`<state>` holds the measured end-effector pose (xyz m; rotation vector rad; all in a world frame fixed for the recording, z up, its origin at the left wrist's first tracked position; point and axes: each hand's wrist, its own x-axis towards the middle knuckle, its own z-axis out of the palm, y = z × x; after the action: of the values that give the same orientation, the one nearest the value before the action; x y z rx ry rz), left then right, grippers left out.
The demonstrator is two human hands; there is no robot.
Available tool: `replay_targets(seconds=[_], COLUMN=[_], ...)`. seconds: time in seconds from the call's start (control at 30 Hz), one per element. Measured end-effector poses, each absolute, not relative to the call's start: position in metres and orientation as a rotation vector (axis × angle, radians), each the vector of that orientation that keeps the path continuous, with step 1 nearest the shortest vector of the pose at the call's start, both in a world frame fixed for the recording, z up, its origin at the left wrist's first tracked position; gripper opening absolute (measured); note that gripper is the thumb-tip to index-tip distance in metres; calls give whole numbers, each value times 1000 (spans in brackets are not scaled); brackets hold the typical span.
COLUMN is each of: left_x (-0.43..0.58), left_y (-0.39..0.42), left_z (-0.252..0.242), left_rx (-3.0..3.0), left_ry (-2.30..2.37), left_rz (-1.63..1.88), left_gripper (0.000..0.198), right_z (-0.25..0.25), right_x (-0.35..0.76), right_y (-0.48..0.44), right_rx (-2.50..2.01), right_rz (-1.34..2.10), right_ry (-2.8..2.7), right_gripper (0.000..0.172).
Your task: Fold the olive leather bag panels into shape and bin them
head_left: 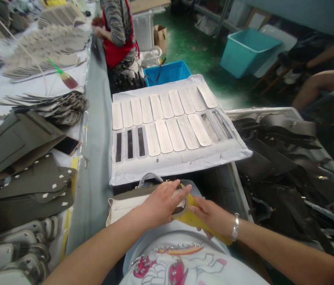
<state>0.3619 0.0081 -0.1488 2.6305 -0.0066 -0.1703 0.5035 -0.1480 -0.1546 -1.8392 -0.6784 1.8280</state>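
Note:
In my lap is a dark grey-brown bag (137, 192) with cream cloth (125, 206) showing on its left side and a plastic-wrapped handle (150, 177) at its far edge. My left hand (163, 200) lies across the bag's right part, fingers stretched out and touching it near a yellow flat piece (186, 211). My right hand (216, 215), with a silver bracelet at the wrist, is closed around that yellow piece, whose lower end runs beneath the palm. What the yellow piece is, I cannot make out.
Ahead, a white-covered board (167, 162) carries two rows of rounded pale strips (157, 107). Left, a table holds stacked grey bag parts (33, 178). A bin of dark bags (276, 158) stands right. Farther off are a blue bin (168, 73), a turquoise bin (248, 53) and a co-worker in red (117, 51).

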Motion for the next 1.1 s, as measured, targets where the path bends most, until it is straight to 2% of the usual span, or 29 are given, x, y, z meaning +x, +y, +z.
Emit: replay_targets(seconds=[0.2,0.4,0.53,0.67,0.8,0.97,1.1], left_x=[352,345,342,341,348,356,358], left_y=[19,12,6,-2,-11,-16,-23], left_z=[-144,-145,-144,-141,-135,-130,-123], left_rx=[2568,2614,2601,2615,2595,2569,2558], left_ry=[3,61,136,292,443,545,568], left_rz=[-239,-158,-103,-124,-182,-154,-90], left_gripper=[115,115,115,102,76,63,58], right_z=[-152,-161,-152,-133,-126,-138,-141], right_x=[489,458,459,473,471,456,453], right_y=[-142,-146,-169,-184,-157,-112,-101], right_rx=[-1825,-1843,-1711,-1352,-1121,-1230,-1434], right_rz=[1777,1473,1395,1175,1007,674,728], right_ry=[-538,-394,-288,-169,-136,-197,-371], right_gripper=[14,22,31,32,28,32,33])
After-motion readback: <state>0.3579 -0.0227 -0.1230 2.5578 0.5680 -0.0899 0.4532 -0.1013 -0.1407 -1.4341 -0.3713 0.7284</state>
